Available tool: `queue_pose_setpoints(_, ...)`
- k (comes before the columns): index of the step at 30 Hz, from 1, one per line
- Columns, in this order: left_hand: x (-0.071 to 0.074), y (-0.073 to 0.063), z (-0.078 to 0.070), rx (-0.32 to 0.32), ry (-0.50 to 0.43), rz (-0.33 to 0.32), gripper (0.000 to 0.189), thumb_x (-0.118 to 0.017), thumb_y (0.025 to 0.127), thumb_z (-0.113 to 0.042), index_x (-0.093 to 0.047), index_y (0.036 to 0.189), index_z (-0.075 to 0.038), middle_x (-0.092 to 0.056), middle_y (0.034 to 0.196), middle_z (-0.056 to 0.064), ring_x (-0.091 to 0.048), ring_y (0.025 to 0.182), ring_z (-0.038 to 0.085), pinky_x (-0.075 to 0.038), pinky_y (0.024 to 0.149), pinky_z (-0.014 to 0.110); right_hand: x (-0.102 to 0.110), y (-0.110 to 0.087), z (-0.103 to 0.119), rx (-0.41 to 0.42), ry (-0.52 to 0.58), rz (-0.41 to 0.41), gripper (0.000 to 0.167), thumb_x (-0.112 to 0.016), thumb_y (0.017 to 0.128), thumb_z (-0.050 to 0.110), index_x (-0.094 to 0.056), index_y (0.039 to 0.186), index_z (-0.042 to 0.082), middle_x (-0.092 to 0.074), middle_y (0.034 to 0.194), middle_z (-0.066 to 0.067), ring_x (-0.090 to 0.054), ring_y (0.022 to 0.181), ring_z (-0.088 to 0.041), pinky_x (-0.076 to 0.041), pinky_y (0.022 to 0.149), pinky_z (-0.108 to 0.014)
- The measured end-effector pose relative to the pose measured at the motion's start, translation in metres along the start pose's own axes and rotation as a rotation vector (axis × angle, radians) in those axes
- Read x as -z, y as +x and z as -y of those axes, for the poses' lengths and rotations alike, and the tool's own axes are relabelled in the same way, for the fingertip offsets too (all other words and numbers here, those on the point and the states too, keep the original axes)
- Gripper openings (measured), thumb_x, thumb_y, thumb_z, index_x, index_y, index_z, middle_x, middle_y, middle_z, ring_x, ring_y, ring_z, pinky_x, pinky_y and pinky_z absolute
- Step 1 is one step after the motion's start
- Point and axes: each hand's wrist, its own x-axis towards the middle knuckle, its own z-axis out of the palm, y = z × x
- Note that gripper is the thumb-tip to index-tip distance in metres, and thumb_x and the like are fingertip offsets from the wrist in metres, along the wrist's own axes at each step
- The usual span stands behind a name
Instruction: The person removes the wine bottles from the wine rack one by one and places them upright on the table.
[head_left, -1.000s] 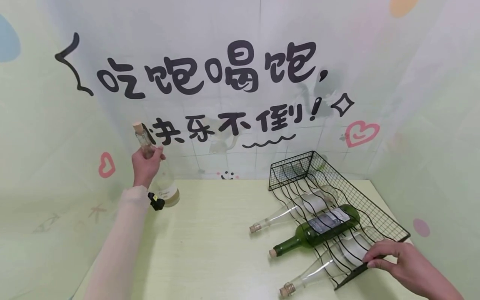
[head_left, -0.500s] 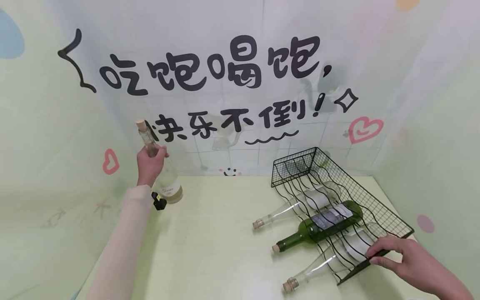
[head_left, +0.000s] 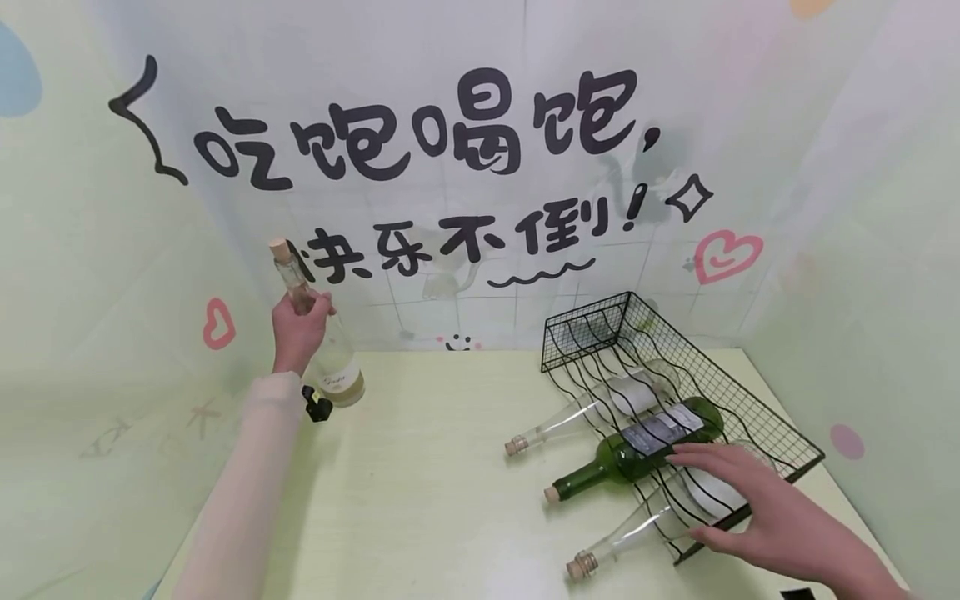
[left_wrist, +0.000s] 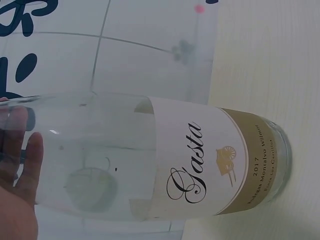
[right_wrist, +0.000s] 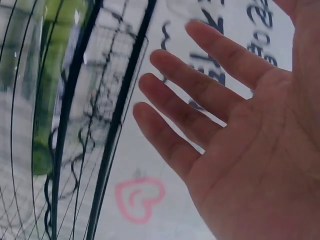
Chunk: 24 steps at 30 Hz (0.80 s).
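Note:
At the back left, my left hand [head_left: 300, 329] grips the neck of a clear wine bottle [head_left: 333, 354] with a cork [head_left: 280, 249] in its mouth. The bottle leans slightly, base low on the table. A cream and gold label [left_wrist: 190, 160] fills much of the left wrist view. My right hand [head_left: 783, 517] hovers over the near end of a black wire wine rack [head_left: 757, 417], fingers spread and holding nothing. In the rack lie a green bottle [head_left: 617, 467] between two clear bottles, the rear one [head_left: 558, 427] and the front one [head_left: 622, 540], corks facing left.
The pale table [head_left: 420, 467] meets a printed curtain [head_left: 480, 325] along its back edge, and more curtain hangs at both sides. The rack's mesh walls stand up at its back and right. A small black device [head_left: 318, 407] sits at my left wrist.
My right hand has let go of the rack's near edge, spread its fingers and moved left over the front bottle. The left hand keeps its grip on the bottle's neck.

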Motion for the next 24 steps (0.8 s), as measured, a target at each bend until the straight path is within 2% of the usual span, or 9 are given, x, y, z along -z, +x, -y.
queue_pose_setpoints(4, 0.001, 0.0, -0.001, -0.007, -0.006, 0.002, 0.02, -0.059, 0.1, -0.044, -0.056, 0.098, -0.024, -0.066, 0.087, -0.015, -0.058, 0.097, 0.011, -0.04, 0.092, 0.032, -0.01, 0.01, 0.015, 0.041, -0.076, 0.051, 0.093, -0.096, 0.065, 0.036, -0.051, 0.146, 0.039, -0.053, 0.147, 0.013, -0.049, 0.132, -0.005, -0.058, 0.088, -0.034)
queue_pose_setpoints(8, 0.0, 0.0, -0.001, -0.008, -0.008, 0.005, 0.019, -0.059, 0.1, -0.043, -0.057, 0.098, -0.025, -0.066, 0.088, -0.015, -0.059, 0.097, 0.01, -0.04, 0.093, 0.032, -0.021, 0.019, 0.026, 0.096, -0.106, 0.129, 0.098, -0.095, 0.064, 0.043, -0.046, 0.149, 0.041, -0.051, 0.151, 0.011, -0.052, 0.135, -0.019, -0.057, 0.092, -0.046)
queue_pose_setpoints(12, -0.001, 0.0, 0.001, -0.006, -0.01, 0.006, 0.019, -0.059, 0.1, -0.043, -0.057, 0.097, -0.024, -0.067, 0.088, -0.014, -0.06, 0.096, 0.01, -0.041, 0.093, 0.032, -0.036, 0.026, 0.032, 0.144, -0.095, 0.208, 0.099, -0.093, 0.063, 0.044, -0.046, 0.15, 0.038, -0.053, 0.15, 0.007, -0.054, 0.135, -0.023, -0.056, 0.095, -0.052)
queue_pose_setpoints(15, -0.001, 0.001, 0.002, -0.007, -0.013, 0.006, 0.02, -0.06, 0.1, -0.043, -0.057, 0.098, -0.024, -0.067, 0.088, -0.014, -0.06, 0.097, 0.01, -0.041, 0.094, 0.032, -0.047, 0.029, 0.035, 0.162, -0.08, 0.275, 0.095, -0.091, 0.065, 0.04, -0.048, 0.149, 0.036, -0.057, 0.147, 0.005, -0.056, 0.132, -0.023, -0.056, 0.095, -0.052)
queue_pose_setpoints(18, -0.002, 0.001, 0.002, -0.005, -0.018, 0.009, 0.02, -0.06, 0.1, -0.044, -0.057, 0.098, -0.024, -0.067, 0.089, -0.013, -0.06, 0.098, 0.011, -0.041, 0.094, 0.032, -0.059, 0.032, 0.038, 0.168, -0.067, 0.343, 0.084, -0.089, 0.068, 0.035, -0.055, 0.144, 0.032, -0.061, 0.139, 0.006, -0.06, 0.125, -0.021, -0.057, 0.093, -0.048)
queue_pose_setpoints(24, -0.001, 0.001, 0.001, -0.008, -0.004, 0.0, 0.019, -0.059, 0.1, -0.045, -0.056, 0.098, -0.026, -0.068, 0.092, -0.012, -0.059, 0.101, 0.012, -0.041, 0.095, 0.034, -0.088, 0.036, 0.035, 0.264, -0.073, 0.37, 0.051, -0.085, 0.067, 0.023, -0.071, 0.116, 0.019, -0.067, 0.108, 0.012, -0.062, 0.095, -0.007, -0.056, 0.076, -0.03)
